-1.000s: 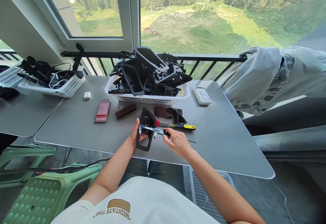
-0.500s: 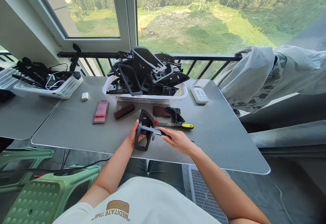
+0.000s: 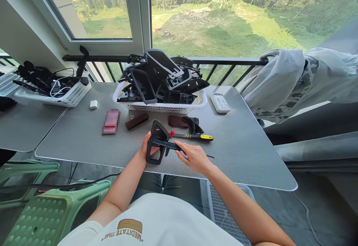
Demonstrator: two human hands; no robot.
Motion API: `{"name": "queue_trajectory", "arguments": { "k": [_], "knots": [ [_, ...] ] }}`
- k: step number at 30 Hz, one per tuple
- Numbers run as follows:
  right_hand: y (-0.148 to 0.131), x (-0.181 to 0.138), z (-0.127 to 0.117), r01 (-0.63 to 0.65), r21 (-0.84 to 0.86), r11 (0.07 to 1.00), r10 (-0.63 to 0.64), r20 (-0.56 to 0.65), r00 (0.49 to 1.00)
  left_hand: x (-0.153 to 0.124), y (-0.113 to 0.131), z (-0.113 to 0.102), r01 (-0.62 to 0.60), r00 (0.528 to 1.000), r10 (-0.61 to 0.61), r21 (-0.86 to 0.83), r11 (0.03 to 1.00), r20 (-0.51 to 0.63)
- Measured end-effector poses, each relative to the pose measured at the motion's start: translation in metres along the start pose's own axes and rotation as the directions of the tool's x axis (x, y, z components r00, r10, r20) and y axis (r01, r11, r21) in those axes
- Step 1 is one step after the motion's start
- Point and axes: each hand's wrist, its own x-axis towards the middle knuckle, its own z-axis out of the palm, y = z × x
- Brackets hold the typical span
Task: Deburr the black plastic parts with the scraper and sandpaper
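On our white shirt (image 3: 145, 223) we read "MEDITATE TIME", printed upside down from where we look; no other writing is sharp enough to read, and the pink thing (image 3: 111, 121) on the table (image 3: 240, 145) is blurred out.

Against half a second ago, the black plastic frame (image 3: 156, 143) has tipped a little further over to the left, and the caliper (image 3: 166, 144) laid across it now shows its dark face where it showed a pale one before. Our hands have stayed at the same spot near the front edge of the table.

Our left hand (image 3: 147, 147) stands the frame on its lower end on the table, fingers closed round its left side with the thumb towards us. Our right hand (image 3: 194, 157) lies palm down, fingers closed on the right end of the caliper, whose bar crosses the frame's middle. Both forearms reach forward from the bottom of the view.

Just behind lie a yellow-handled tool (image 3: 192, 137), a black glove (image 3: 193, 124) and a white basket (image 3: 162, 107) heaped with black parts.
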Motion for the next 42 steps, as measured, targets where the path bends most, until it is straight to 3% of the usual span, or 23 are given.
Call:
{"name": "queue_trajectory", "arguments": {
  "k": [16,28,42],
  "knots": [
    [-0.002,-0.002,-0.003,0.017,-0.027,0.999,-0.018,-0.032,0.999,-0.002,-0.001,0.004,-0.017,0.999,0.017,0.01,1.0,0.038],
    [-0.001,-0.004,-0.003,0.009,-0.018,1.0,-0.009,0.003,1.0,-0.004,0.001,0.011,-0.013,1.0,0.013,0.033,0.999,-0.017],
    [-0.003,-0.003,-0.005,-0.095,0.051,0.994,0.091,0.078,0.993,-0.009,0.003,0.019,0.016,0.996,-0.013,0.037,0.999,-0.087]
  ]
}}
